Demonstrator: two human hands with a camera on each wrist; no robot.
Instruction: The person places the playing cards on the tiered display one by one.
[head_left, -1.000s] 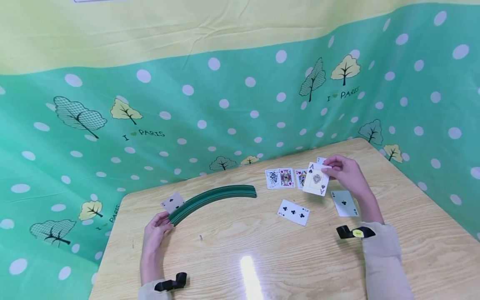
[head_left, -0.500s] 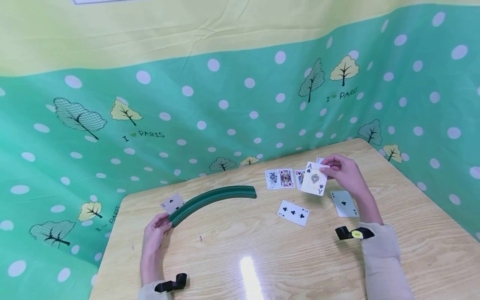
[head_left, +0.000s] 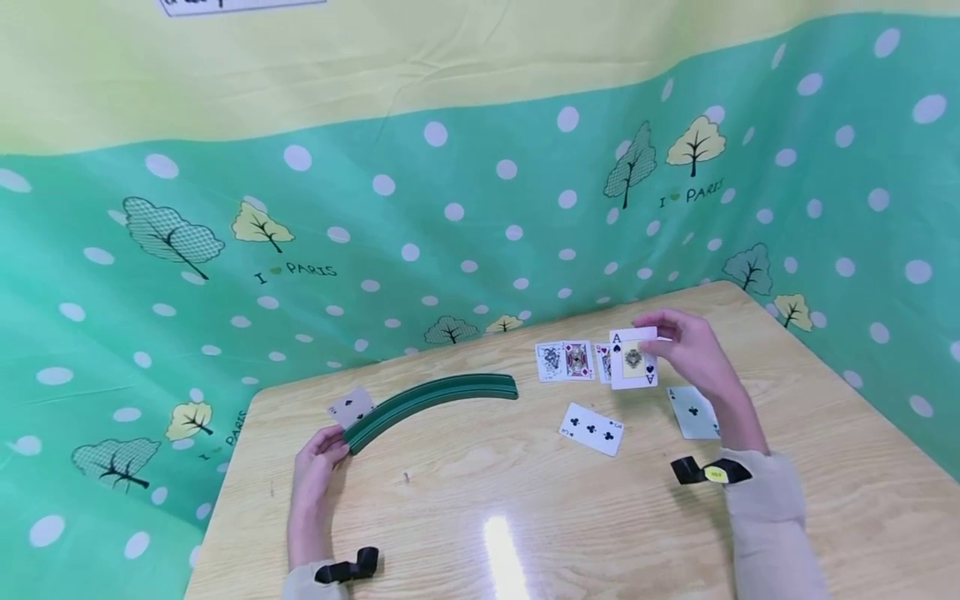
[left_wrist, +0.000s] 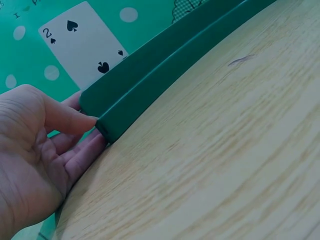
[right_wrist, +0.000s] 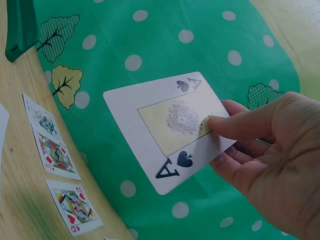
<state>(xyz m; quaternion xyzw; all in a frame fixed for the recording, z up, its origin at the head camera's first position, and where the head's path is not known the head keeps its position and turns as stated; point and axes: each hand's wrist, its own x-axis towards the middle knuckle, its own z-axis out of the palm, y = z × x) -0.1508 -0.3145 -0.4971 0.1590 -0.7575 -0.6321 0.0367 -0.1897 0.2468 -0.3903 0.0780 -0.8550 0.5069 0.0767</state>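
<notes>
My left hand [head_left: 318,462] pinches the near left end of a curved green card holder [head_left: 431,392], thumb in front and fingers behind and under, as the left wrist view shows. Upright in the holder's left end stands the two of spades [left_wrist: 82,47]. My right hand [head_left: 690,350] holds the ace of spades [right_wrist: 170,127] between thumb and fingers, lifted above the table with its face toward me. In the head view the raised ace partly covers a face card with a heart [head_left: 603,360] lying behind it.
A joker [head_left: 551,362] and a red diamond face card [head_left: 578,360] lie side by side near the table's back edge. The three of clubs [head_left: 591,428] lies closer to me, and the ace of clubs [head_left: 692,411] is by my right wrist. A patterned cloth [head_left: 480,208] hangs behind.
The ace of spades has turned from a slant to nearly straight upright in my right hand. My left hand keeps its pinch on the card holder. The head view has shifted slightly.
</notes>
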